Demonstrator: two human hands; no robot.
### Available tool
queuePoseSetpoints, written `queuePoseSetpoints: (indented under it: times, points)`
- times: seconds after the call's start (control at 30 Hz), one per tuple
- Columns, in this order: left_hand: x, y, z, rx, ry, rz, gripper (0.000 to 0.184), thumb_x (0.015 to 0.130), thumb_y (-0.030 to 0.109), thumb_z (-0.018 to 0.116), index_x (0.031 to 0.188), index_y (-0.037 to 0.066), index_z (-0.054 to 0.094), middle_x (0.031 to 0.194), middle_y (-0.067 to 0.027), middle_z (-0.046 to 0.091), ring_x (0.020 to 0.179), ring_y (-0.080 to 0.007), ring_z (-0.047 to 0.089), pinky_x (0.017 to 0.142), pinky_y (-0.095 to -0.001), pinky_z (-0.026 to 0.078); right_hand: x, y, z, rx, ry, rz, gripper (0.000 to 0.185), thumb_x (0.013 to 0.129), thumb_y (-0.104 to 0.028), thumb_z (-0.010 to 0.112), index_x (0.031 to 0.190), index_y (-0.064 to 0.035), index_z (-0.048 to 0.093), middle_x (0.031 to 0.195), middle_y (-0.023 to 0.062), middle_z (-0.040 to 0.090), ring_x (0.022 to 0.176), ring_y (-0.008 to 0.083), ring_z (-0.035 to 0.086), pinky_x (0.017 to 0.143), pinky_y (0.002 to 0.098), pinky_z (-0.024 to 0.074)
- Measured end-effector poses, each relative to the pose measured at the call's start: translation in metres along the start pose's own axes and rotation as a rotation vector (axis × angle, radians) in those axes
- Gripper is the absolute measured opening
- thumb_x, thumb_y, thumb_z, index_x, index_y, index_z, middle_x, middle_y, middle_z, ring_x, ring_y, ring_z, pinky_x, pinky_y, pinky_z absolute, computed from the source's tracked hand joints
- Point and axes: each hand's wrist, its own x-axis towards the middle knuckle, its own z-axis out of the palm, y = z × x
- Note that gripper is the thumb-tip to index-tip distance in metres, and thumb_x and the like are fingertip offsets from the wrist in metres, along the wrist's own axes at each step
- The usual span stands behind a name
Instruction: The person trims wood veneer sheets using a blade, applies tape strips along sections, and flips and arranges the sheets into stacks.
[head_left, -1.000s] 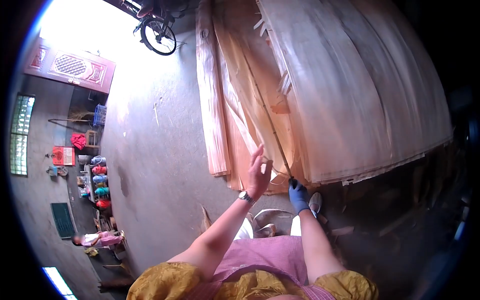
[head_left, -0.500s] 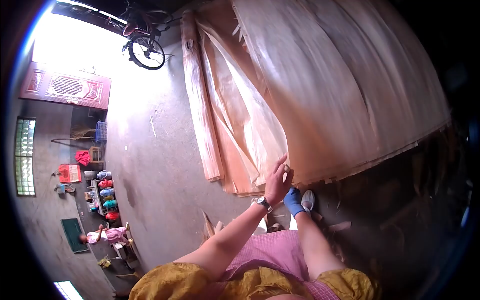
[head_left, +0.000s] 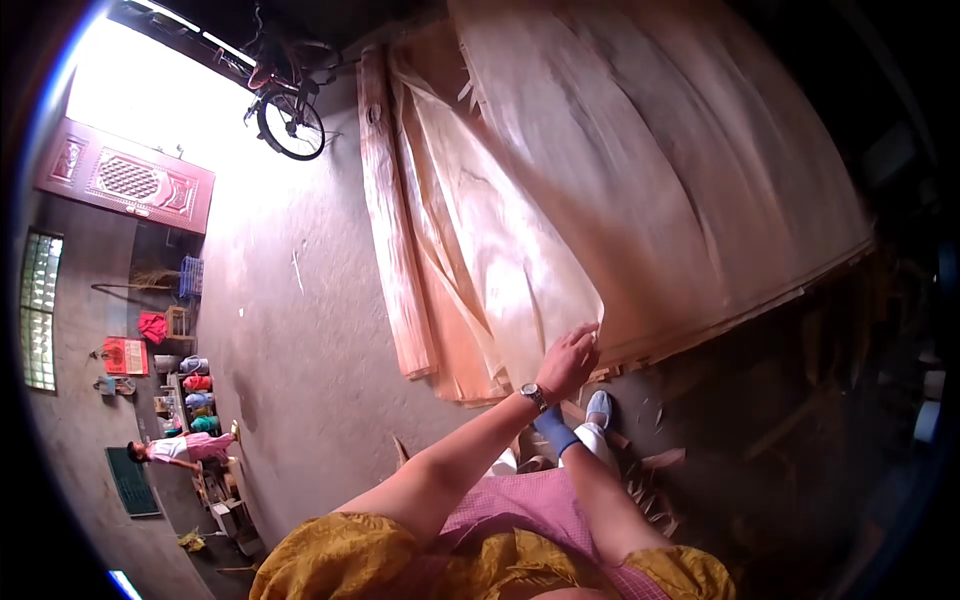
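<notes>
A stack of thin wood veneer sheets [head_left: 640,190] spreads over the upper right, and its near edge reaches my hands. My left hand [head_left: 573,362], bare with a watch at the wrist, is closed at the near corner of a loose pale veneer sheet [head_left: 510,260]. Its fingertips bend over that sheet's edge. Just below and partly behind the left wrist is my right hand [head_left: 554,428] in a blue glove. Its fingers are hidden, so its grip does not show. A rolled or folded strip of veneer [head_left: 385,230] runs along the stack's left side.
Wood scraps [head_left: 650,490] lie on the floor by my shoes [head_left: 598,408]. A bicycle [head_left: 290,122] stands near the bright doorway, beside a red door [head_left: 130,178]. At the left wall, another person [head_left: 190,448] is near a shelf with colourful containers [head_left: 200,400].
My left hand's raised fingers have come down onto the sheet edge. The loose sheet's corner has shifted right and lies flatter. My gloved hand has moved left, behind the left wrist.
</notes>
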Motion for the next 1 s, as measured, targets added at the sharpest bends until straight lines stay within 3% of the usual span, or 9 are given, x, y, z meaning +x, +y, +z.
queuePoseSetpoints:
  times: [0.2,0.23,0.37,0.47,0.57,0.67,0.8,0.87,1.0]
  points:
    - [0.006,0.038,-0.005,0.017,-0.053,0.041,0.012,0.084,0.013,0.056,0.086,0.002,0.051,0.122,-0.0173,0.054,0.108,-0.0358,0.053,0.089,-0.0418,0.046,-0.015,-0.04,-0.062,0.106,-0.064,-0.016,0.024,0.087,-0.04,0.051,0.093,-0.018,0.06,0.073,0.0119,0.062,0.065,0.0302,0.06,0.058,0.0429,0.0465]
    - [0.007,0.048,-0.012,0.045,-0.037,0.045,0.02,0.084,0.014,0.054,0.099,0.001,0.055,0.119,-0.015,0.056,0.105,-0.0341,0.055,0.089,-0.0405,0.045,-0.017,-0.045,-0.075,0.115,-0.077,-0.018,0.024,0.087,-0.039,0.051,0.093,-0.0179,0.06,0.072,0.0116,0.062,0.064,0.0298,0.059,0.057,0.0426,0.0462]
    - [0.014,0.075,-0.027,0.03,-0.061,0.056,0.023,0.083,0.015,0.054,0.103,0.002,0.056,0.12,-0.0153,0.056,0.105,-0.0345,0.055,0.089,-0.0399,0.046,-0.023,-0.071,-0.12,0.155,-0.11,-0.016,0.023,0.088,-0.039,0.052,0.093,-0.0176,0.059,0.071,0.0107,0.061,0.063,0.0283,0.058,0.056,0.0414,0.0451]
    - [0.018,0.115,-0.047,-0.021,-0.035,0.079,0.013,0.082,0.015,0.059,0.087,0.003,0.056,0.118,-0.016,0.057,0.103,-0.0357,0.055,0.088,-0.0414,0.046,-0.041,-0.088,-0.151,0.193,-0.127,0.0,0.023,0.088,-0.039,0.052,0.093,-0.0174,0.059,0.07,0.0099,0.06,0.061,0.0272,0.057,0.055,0.0405,0.0443]
    - [0.016,0.171,-0.084,0.197,-0.002,0.268,0.023,0.081,0.023,0.062,0.096,0.005,0.061,0.119,-0.0135,0.057,0.107,-0.0323,0.054,0.091,-0.0391,0.045,-0.067,-0.1,-0.183,0.236,-0.118,0.032,0.023,0.088,-0.038,0.052,0.094,-0.0172,0.058,0.069,0.0092,0.06,0.06,0.0261,0.056,0.053,0.0396,0.0435]
    - [0.011,0.218,-0.114,0.002,0.274,0.292,0.02,0.08,0.021,0.067,0.092,0.006,0.062,0.118,-0.0127,0.058,0.108,-0.0315,0.053,0.091,-0.0387,0.044,-0.094,-0.108,-0.215,0.287,-0.087,0.054,0.022,0.088,-0.038,0.053,0.094,-0.017,0.058,0.068,0.0084,0.059,0.058,0.025,0.055,0.052,0.0387,0.0427]
    - [0.007,0.201,-0.122,-0.126,0.479,0.052,0.014,0.082,0.01,0.065,0.095,0.004,0.061,0.114,-0.0169,0.058,0.107,-0.0347,0.055,0.092,-0.0393,0.043,-0.121,-0.109,-0.262,0.368,0.015,0.057,0.022,0.089,-0.037,0.053,0.094,-0.0167,0.057,0.066,0.0074,0.058,0.056,0.0235,0.054,0.051,0.0375,0.0417]
    - [0.009,0.178,-0.111,0.015,0.588,-0.005,0.015,0.084,0.011,0.064,0.097,0.004,0.06,0.111,-0.018,0.057,0.105,-0.0342,0.055,0.09,-0.0392,0.043,-0.133,-0.104,-0.296,0.407,0.064,0.054,0.022,0.089,-0.037,0.053,0.094,-0.0166,0.057,0.066,0.0069,0.057,0.055,0.0228,0.054,0.05,0.0369,0.0411]
    - [0.019,0.171,-0.083,0.064,0.459,-0.223,0.03,0.086,0.023,0.062,0.107,0.002,0.056,0.111,-0.0201,0.055,0.105,-0.0361,0.052,0.091,-0.0409,0.042,-0.158,-0.078,-0.388,0.476,0.151,0.055,0.021,0.089,-0.037,0.054,0.094,-0.0163,0.056,0.064,0.0059,0.056,0.053,0.0213,0.052,0.048,0.0357,0.0401]
